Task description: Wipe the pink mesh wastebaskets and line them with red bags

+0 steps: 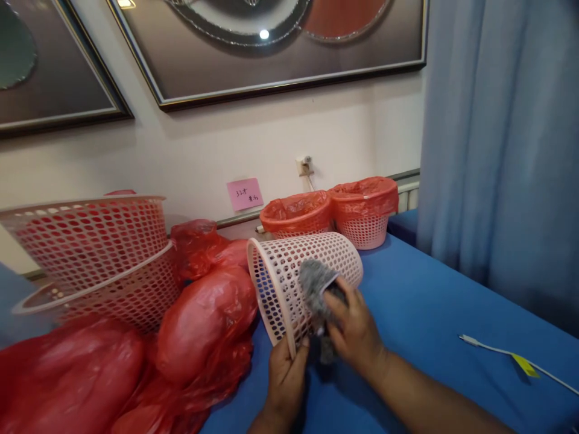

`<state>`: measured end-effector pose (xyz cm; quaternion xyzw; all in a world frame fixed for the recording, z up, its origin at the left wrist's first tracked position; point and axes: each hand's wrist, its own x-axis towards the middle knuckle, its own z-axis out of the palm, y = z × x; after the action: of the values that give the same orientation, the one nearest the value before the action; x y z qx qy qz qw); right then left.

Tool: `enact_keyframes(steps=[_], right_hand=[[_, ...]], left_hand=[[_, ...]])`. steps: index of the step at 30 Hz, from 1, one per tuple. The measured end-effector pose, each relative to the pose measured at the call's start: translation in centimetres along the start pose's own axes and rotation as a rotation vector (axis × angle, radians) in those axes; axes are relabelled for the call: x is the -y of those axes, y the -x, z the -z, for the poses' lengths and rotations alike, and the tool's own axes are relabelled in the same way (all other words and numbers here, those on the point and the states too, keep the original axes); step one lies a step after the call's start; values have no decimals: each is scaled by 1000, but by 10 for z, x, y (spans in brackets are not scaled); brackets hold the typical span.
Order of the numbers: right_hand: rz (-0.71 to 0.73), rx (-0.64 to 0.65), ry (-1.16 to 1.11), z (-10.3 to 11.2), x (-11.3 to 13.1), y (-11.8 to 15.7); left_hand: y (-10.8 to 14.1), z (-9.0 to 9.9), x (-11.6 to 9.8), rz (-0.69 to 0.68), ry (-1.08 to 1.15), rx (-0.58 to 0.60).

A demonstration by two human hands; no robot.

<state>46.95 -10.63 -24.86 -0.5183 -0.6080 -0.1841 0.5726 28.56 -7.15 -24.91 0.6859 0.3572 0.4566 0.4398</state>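
A pale pink perforated plastic wastebasket (289, 259) lies tipped on its side above the blue surface, its mouth facing left. My left hand (286, 377) grips the lower part of its rim, thumb on one side and fingers on the other. In my right hand (355, 325) is a grey cleaning cloth (319, 280), pressed against the basket's outer wall. Part of the cloth hangs below the hand, blurred. The fingers under the cloth are partly hidden.
Red plastic bags (205, 325) fill the left side beside stacked pink baskets (104, 253). Two baskets with red liners, one of them a lined basket (364, 211), stand by the wall. A white cable (502, 349) crosses the blue surface (420, 313); a blue curtain (497, 150) hangs right.
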Motion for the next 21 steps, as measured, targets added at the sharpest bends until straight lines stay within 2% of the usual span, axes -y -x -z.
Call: enact_keyframes(steps=[2,4,6,9,11,13,16,18,19,21], right_hand=[[-163,-65,66,0,-25,-9],[-238,-95,94,3,-35,-13],[-167,-66,62,7,-26,-12],[72,73,-72,9,5,-4],[114,113,-116,8,11,-3],[-14,53,-62,6,-3,-8],[-301,-80,55,4,-38,-19],[-358,-112,66,5,-44,-22],[-317,-99,47,6,-38,-20],[-122,-10,-42,8,-14,-14]], left_hand=[[-1,0,1,8,21,19],[-1,0,3,18,22,25],[-1,1,6,19,7,21],[-2,4,11,4,-9,20],[-3,6,11,1,-8,27],[-5,6,8,19,-1,37],[-6,5,4,49,-11,42],[-7,5,6,45,-18,40],[-7,6,7,40,-16,36],[-6,8,12,38,-7,29]])
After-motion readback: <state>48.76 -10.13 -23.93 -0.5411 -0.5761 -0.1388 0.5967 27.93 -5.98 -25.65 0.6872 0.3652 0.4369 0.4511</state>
